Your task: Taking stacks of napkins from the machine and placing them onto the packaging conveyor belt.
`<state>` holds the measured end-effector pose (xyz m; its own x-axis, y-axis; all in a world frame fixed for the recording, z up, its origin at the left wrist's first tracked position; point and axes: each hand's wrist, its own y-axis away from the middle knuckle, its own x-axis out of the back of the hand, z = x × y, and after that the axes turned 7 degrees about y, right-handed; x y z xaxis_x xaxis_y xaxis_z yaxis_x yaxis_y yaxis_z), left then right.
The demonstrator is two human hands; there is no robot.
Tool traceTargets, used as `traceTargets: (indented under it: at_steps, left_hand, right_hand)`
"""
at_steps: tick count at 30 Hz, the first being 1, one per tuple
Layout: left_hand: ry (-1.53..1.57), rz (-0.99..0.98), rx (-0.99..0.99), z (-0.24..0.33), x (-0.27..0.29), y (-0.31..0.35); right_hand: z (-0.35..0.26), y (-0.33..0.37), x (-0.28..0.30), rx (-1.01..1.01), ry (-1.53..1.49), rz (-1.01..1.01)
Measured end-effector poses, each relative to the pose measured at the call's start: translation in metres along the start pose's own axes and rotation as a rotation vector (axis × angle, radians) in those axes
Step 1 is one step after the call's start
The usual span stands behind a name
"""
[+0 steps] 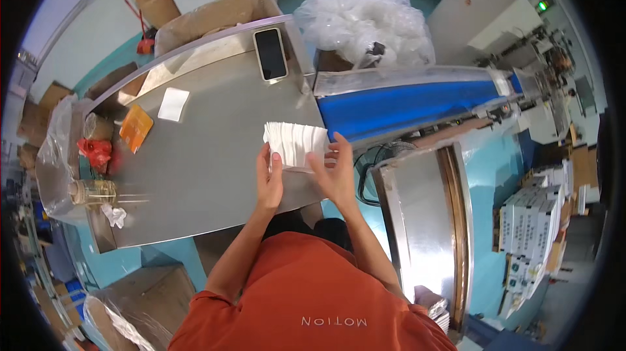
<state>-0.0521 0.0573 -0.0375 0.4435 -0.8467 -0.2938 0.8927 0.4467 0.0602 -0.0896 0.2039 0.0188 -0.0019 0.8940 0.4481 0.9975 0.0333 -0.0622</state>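
A row of thin white flat pieces [297, 142], packed face to face like folded tissues or small packets, is between my two hands just above the steel table [215, 149]. My left hand [270, 178] closes on its left end, thumb against the near side. At the right end, my right hand [336, 171] grips with its thumb in front and its fingers bent around the edge. Whether the row touches the tabletop I cannot tell. A single white square piece [173, 104] lies farther left on the table.
A phone [270, 55] lies at the table's far edge. To the left are an orange packet [136, 128], a red bundle [96, 153], a roll of clear tape [94, 192] and crumpled paper [115, 215]. A blue conveyor belt [404, 106] adjoins on the right, beside clear plastic bags [365, 15].
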Motion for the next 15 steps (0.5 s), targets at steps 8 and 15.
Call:
traceTargets:
  at_steps: [8, 15]
  left_hand:
    - [-0.1, -0.079, 0.17, 0.045, -0.002, -0.018]
    - [-0.136, -0.049, 0.268, 0.058, -0.017, -0.019]
  right_hand:
    - [0.004, -0.04, -0.024, -0.108, 0.113, -0.204]
    - [0.024, -0.05, 0.0, -0.646, -0.787, -0.417]
